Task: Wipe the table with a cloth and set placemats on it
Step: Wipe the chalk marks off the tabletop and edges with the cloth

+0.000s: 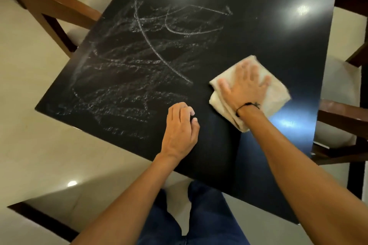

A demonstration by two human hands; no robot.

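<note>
Cloth (pixel 275 93), beige and folded, lies on the black table (pixel 258 26) toward its right edge, pressed flat under the right hand (pixel 244 83), fingers spread straight, blurred. Left hand (pixel 180 131) rests on the table near the front edge, fingers loosely curled, grasping nothing. White chalky smears (pixel 139 65) cover the left half up to the left edge. Wooden chairs (pixel 342 125) crowd the right and left edges, partly cut off.
</note>
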